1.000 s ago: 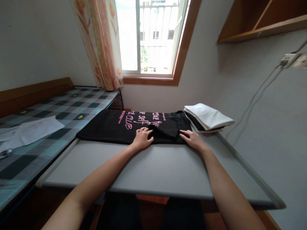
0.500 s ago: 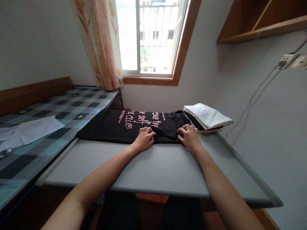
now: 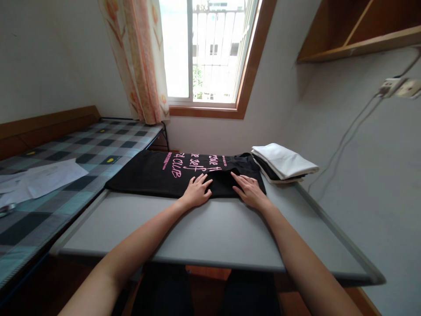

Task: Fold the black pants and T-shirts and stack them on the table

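A black T-shirt [image 3: 154, 173] with pink lettering lies spread along the far edge of a grey table [image 3: 210, 232], its right part folded over. My left hand [image 3: 196, 192] rests flat on the shirt's near edge, fingers apart. My right hand [image 3: 248, 191] lies flat on the folded sleeve part a little to the right, fingers spread, pressing the cloth down. Neither hand grips anything.
A stack of folded clothes [image 3: 283, 163], white on top of dark, sits at the table's far right corner. A bed with a checked cover [image 3: 82, 149] and white sheets of paper [image 3: 42, 177] stands at the left. A window, curtain, wall shelf and power strip surround the table.
My right hand has slid left over the folded sleeve part. Both hands briefly curled on the cloth, then opened flat again. The fold now lies flatter.
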Motion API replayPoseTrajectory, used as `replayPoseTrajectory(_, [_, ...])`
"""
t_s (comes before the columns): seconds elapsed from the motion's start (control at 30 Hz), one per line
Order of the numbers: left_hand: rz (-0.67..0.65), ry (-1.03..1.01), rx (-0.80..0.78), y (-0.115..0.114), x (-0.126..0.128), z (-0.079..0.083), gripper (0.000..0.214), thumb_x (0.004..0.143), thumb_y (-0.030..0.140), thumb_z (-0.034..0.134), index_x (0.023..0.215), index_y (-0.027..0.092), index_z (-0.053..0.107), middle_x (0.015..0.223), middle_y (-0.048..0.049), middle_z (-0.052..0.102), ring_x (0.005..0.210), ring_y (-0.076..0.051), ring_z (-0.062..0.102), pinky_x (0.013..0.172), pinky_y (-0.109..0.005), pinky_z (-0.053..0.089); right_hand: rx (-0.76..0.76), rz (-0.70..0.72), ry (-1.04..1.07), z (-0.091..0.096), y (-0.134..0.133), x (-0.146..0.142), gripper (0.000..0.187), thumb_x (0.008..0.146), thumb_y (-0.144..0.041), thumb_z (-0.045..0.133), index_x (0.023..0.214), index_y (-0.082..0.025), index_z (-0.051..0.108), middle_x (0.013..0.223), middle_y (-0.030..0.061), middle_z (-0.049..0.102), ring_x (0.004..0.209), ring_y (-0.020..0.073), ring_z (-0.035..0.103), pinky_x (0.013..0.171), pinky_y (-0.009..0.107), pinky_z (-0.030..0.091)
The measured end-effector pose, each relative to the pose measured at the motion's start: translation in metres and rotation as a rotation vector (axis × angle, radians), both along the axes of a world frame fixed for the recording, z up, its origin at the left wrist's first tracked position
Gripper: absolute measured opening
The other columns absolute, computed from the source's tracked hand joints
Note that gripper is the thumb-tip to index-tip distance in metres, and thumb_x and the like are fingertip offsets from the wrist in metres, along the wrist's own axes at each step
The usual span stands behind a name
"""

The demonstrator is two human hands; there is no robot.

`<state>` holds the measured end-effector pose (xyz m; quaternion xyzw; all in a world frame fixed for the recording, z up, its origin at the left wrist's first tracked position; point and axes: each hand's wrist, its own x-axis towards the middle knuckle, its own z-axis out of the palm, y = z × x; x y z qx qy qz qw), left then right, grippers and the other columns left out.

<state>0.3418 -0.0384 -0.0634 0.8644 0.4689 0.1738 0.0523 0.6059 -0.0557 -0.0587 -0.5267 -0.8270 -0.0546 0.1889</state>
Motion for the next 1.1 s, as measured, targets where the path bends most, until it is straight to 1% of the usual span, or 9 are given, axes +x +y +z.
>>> replayPoseTrajectory(0.13, [-0.003, 0.001, -0.011, 0.000, 0.000, -0.001, 0.049, 0.092, 0.032, 0.048, 0.139, 0.020, 0.053, 0.154, -0.0139, 0.038, 0.145, -0.028, 0.029, 0.116, -0.053, 0.022, -0.032, -0.078, 0.045, -0.008, 0.005, 0.002, 0.053, 0.098, -0.046, 0.036, 0.148, -0.028, 0.042, 0.147, 0.0070, 0.050, 0.134, 0.0299, 0.044, 0.106, 0.048, 0.033])
replayPoseTrajectory(0.23, [-0.013, -0.037, 0.002, 0.001, -0.001, -0.002, 0.045, 0.091, 0.032, 0.051, 0.135, 0.021, 0.057, 0.151, -0.0127, 0.042, 0.143, -0.029, 0.032, 0.116, -0.054, 0.023, -0.038, -0.153, 0.130, -0.010, 0.009, 0.015, 0.046, 0.096, -0.043, 0.040, 0.136, -0.026, 0.057, 0.138, 0.0086, 0.059, 0.124, 0.0294, 0.055, 0.099, 0.045, 0.041])
replayPoseTrajectory(0.4, [-0.105, -0.147, 0.136, 0.000, -0.004, 0.001, 0.025, 0.091, 0.031, 0.056, 0.109, 0.023, 0.071, 0.122, -0.0075, 0.062, 0.118, -0.024, 0.053, 0.104, -0.042, 0.037, -0.048, -0.458, 0.290, -0.007, 0.013, 0.054, 0.038, 0.087, -0.050, 0.048, 0.086, -0.023, 0.074, 0.085, 0.0095, 0.074, 0.081, 0.0276, 0.068, 0.069, 0.035, 0.046])
replayPoseTrajectory(0.5, [-0.203, -0.121, 0.189, -0.001, -0.004, 0.004, 0.023, 0.094, 0.031, 0.052, 0.097, 0.022, 0.073, 0.102, -0.0058, 0.066, 0.098, -0.020, 0.058, 0.095, -0.038, 0.040, -0.161, -0.450, 0.400, -0.006, 0.014, 0.070, 0.049, 0.080, -0.065, 0.051, 0.062, -0.022, 0.068, 0.065, 0.0082, 0.069, 0.065, 0.0254, 0.064, 0.059, 0.032, 0.042])
replayPoseTrajectory(0.6, [-0.230, -0.081, 0.205, -0.003, -0.002, 0.006, 0.027, 0.096, 0.032, 0.048, 0.090, 0.021, 0.073, 0.092, -0.0052, 0.065, 0.089, -0.019, 0.058, 0.090, -0.037, 0.040, -0.249, -0.286, 0.502, -0.004, 0.014, 0.071, 0.051, 0.074, -0.069, 0.054, 0.064, -0.021, 0.065, 0.065, 0.0070, 0.068, 0.063, 0.0228, 0.062, 0.059, 0.031, 0.041])
replayPoseTrajectory(0.67, [-0.217, -0.061, 0.199, -0.003, -0.001, 0.006, 0.028, 0.097, 0.034, 0.049, 0.088, 0.021, 0.073, 0.091, -0.0052, 0.065, 0.090, -0.019, 0.058, 0.089, -0.037, 0.040, -0.236, -0.256, 0.525, -0.002, 0.013, 0.066, 0.045, 0.077, -0.064, 0.054, 0.068, -0.021, 0.063, 0.066, 0.0060, 0.067, 0.063, 0.0208, 0.060, 0.060, 0.030, 0.041])
replayPoseTrajectory(0.83, [0.012, -0.142, 0.152, 0.000, -0.003, 0.004, 0.026, 0.096, 0.034, 0.049, 0.103, 0.023, 0.072, 0.109, -0.0066, 0.065, 0.105, -0.021, 0.056, 0.094, -0.038, 0.039, -0.162, -0.456, 0.374, -0.001, 0.011, 0.052, 0.021, 0.081, -0.040, 0.056, 0.076, -0.021, 0.064, 0.067, 0.0045, 0.066, 0.066, 0.0197, 0.060, 0.061, 0.028, 0.037])
replayPoseTrajectory(0.93, [0.170, -0.172, 0.069, 0.006, -0.007, 0.002, 0.029, 0.093, 0.035, 0.055, 0.118, 0.027, 0.068, 0.127, -0.0084, 0.060, 0.122, -0.025, 0.050, 0.104, -0.046, 0.032, -0.183, -0.491, 0.284, -0.002, 0.010, 0.050, 0.018, 0.081, -0.038, 0.058, 0.077, -0.022, 0.065, 0.070, 0.0048, 0.066, 0.069, 0.0201, 0.060, 0.061, 0.028, 0.036])
replayPoseTrajectory(1.1, [0.165, -0.163, -0.084, 0.013, -0.011, 0.000, 0.029, 0.090, 0.036, 0.060, 0.117, 0.032, 0.069, 0.137, -0.0062, 0.056, 0.131, -0.028, 0.045, 0.111, -0.052, 0.022, -0.214, -0.484, 0.252, -0.001, 0.009, 0.050, 0.023, 0.082, -0.042, 0.058, 0.075, -0.021, 0.065, 0.073, 0.0053, 0.067, 0.072, 0.0205, 0.061, 0.062, 0.027, 0.037])
